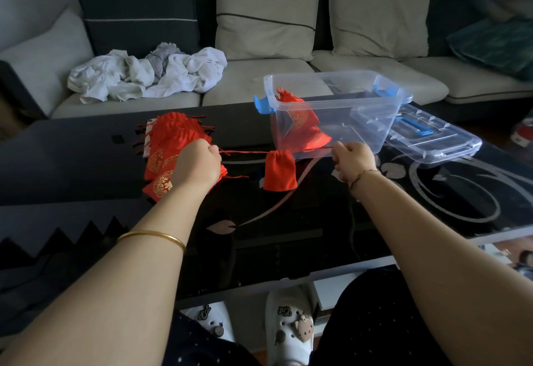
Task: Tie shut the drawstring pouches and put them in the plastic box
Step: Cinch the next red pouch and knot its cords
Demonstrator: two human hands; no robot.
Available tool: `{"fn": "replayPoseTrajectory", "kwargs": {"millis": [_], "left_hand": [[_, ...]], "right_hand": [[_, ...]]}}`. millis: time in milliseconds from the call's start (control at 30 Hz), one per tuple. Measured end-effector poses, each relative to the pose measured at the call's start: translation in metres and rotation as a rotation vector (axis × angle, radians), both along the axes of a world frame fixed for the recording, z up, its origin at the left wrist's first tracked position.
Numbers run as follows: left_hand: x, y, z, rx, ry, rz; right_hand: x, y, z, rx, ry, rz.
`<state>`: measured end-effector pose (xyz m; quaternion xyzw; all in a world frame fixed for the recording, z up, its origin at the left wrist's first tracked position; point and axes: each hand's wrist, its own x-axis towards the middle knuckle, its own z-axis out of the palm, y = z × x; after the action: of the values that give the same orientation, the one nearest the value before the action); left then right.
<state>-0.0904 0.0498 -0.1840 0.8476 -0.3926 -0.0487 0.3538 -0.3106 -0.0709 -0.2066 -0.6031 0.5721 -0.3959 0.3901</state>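
1. Poking out under the table's near edge, a white clog (288, 328) studded with charms sits closest to me.
2. A gold bangle (153, 237) circles the left forearm.
3. Both hands are held well apart above the black glass coffee table (288, 235). The left hand (199, 163) is fisted round one end of a red drawstring (245, 152), and the right hand (353, 160) pinches the other end.
4. Between them a red pouch (279, 171) hangs from the taut cord, its mouth gathered. I cannot tell whether its bottom touches the glass.
5. Just behind the left hand lies a heap of pouches (170, 146), red with gold print.
6. Beyond the right hand stands the clear plastic box (331, 111) with blue latches, holding stowed pouches (300, 126). Its lid (432, 137) lies just beside it.
7. Farthest off, crumpled white laundry (150, 74) rests on the sofa (259, 83).
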Motion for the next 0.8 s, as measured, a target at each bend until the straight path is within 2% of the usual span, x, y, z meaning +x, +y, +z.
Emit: {"fn": "replayPoseTrajectory", "kwargs": {"millis": [100,167,267,367,433,533,667,800], "left_hand": [[-0.002,-0.005,0.008,-0.162,0.481,0.107],[-0.011,-0.007,0.016,-0.228,0.801,0.126],[-0.021,-0.007,0.029,-0.373,1.059,0.095],[-0.029,-0.005,0.04,-0.475,1.217,-0.147],[-0.038,-0.005,0.046,-0.497,1.269,-0.31],[-0.052,-0.009,0.049,-0.483,1.261,-0.435],[-0.062,-0.007,0.049,-0.356,1.068,-0.545],[-0.064,-0.004,0.046,-0.284,0.829,-0.635]], "right_hand": [[-0.005,-0.001,0.001,0.344,-0.491,-0.069],[-0.007,-0.004,0.001,0.473,-0.673,-0.126],[-0.006,-0.006,0.002,0.504,-0.753,-0.164],[-0.003,0.003,0.016,0.447,-0.745,-0.108],[0.001,0.011,0.031,0.328,-0.696,-0.041],[0.01,0.028,0.055,0.174,-0.631,0.129],[0.023,0.049,0.075,0.008,-0.486,0.276],[0.032,0.061,0.081,-0.041,-0.394,0.407]]}}
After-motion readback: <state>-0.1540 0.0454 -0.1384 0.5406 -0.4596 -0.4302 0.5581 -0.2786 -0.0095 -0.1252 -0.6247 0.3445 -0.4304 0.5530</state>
